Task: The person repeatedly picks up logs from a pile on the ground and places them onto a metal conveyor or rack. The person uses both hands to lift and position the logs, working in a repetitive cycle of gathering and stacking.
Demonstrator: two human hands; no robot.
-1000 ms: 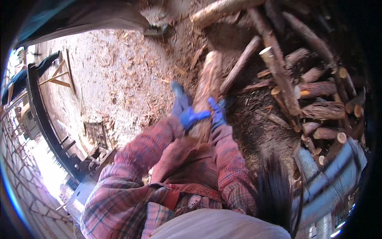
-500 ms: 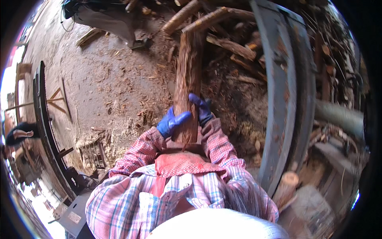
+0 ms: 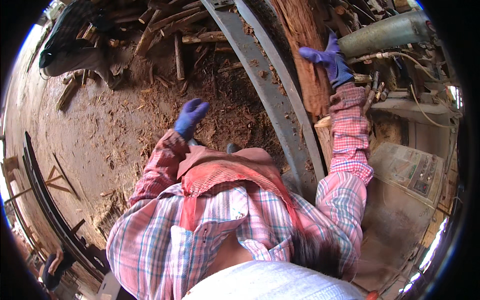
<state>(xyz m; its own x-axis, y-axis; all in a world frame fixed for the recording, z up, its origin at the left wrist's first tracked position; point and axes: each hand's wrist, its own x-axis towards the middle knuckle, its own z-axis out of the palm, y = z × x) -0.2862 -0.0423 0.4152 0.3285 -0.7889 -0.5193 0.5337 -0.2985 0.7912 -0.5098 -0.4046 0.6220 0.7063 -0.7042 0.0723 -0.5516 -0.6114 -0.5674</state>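
Observation:
My right hand (image 3: 327,60), in a purple-blue glove, lies against the right side of a thick reddish-brown log (image 3: 306,60). Its thumb is spread across the bark and its fingers point away from me. The log rests lengthwise beyond the grey metal rails (image 3: 270,95), smeared by motion, with its pale cut end towards me. My left hand (image 3: 190,117), gloved the same way, hangs over the littered ground in front of my red apron (image 3: 225,172). Its fingers are loosely bent and apart from the thumb, and nothing is in them.
Several cut branches (image 3: 170,22) lie heaped at the far left of the rails. Another person (image 3: 80,50) in dark clothing is bent over there. A grey-green cylinder (image 3: 385,37) with a hose stands right of the log. A control panel (image 3: 412,170) sits at the near right.
Both hands held a log upright-looking in front of me; now a log lies beyond the rails. My right hand has reached right onto it, and my left is off it. My view has swung right.

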